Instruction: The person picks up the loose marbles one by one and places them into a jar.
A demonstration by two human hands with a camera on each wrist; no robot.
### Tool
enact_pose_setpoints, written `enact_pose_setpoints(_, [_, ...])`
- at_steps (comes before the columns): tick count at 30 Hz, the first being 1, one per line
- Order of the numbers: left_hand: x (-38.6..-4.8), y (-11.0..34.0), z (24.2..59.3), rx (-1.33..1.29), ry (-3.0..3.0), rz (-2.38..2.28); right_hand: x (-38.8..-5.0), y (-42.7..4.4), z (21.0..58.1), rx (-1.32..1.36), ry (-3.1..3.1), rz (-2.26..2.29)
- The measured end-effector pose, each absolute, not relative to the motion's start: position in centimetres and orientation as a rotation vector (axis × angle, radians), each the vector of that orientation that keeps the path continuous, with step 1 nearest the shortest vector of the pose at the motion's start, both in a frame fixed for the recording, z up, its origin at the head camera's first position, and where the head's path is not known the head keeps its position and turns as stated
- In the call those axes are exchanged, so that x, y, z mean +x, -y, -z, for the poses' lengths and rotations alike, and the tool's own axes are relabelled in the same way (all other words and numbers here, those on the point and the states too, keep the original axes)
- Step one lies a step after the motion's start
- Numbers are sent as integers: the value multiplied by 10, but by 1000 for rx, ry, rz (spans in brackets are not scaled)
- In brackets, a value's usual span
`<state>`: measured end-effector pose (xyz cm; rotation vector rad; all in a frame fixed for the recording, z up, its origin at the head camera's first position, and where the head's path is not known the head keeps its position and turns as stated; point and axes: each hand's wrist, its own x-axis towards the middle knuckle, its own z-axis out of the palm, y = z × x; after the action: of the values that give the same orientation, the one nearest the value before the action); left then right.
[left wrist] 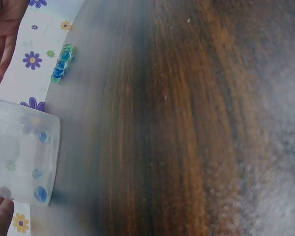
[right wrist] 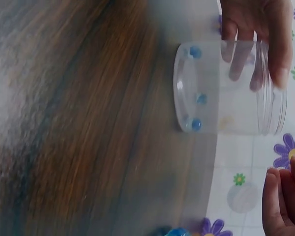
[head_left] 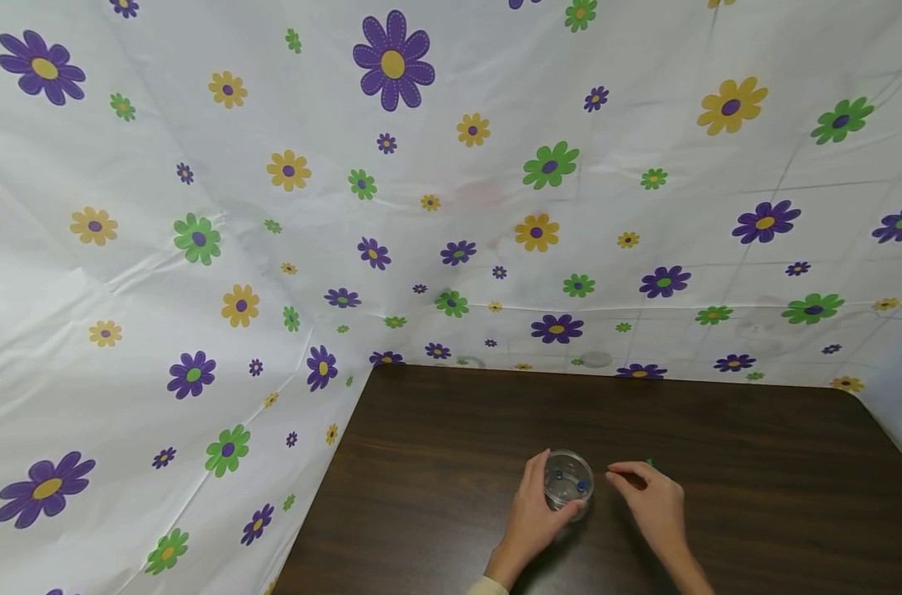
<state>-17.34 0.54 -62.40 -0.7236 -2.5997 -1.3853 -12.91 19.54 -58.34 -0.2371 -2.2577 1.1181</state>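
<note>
My left hand [head_left: 536, 508] holds a clear plastic jar [head_left: 567, 501] upright at the dark table, with thumb and fingers around its side near the rim. Blue glass marbles [right wrist: 195, 124] lie on the bottom of the jar. To the right of the jar, my right hand [head_left: 653, 500] hovers with thumb and forefinger bent toward each other; no object shows between them. Beyond that hand sits a row of blue and green marbles [left wrist: 63, 64], mostly hidden behind it in the head view.
The dark wood-grain table [head_left: 451, 438] extends to both sides of the hands. Behind it and along its left side hangs a white flowered sheet [head_left: 451, 165], which meets the table edges.
</note>
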Motion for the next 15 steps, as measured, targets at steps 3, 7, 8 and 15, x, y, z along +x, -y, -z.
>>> enact_pose_setpoints(3, [-174,-5,624,-726,2596,1388,-128,-202,586,-251,2255,-1121])
enact_pose_setpoints(7, [-174,-6,625,-730,2583,1393,-125,-211,589,-270,2261,-1103])
enact_pose_setpoints(8, [-174,-6,625,-729,2580,1392,-125,-213,589,-275,2262,-1101])
enact_pose_setpoints(15, [-174,-6,625,-725,2580,1399,-120,-228,592,-346,2269,-1120])
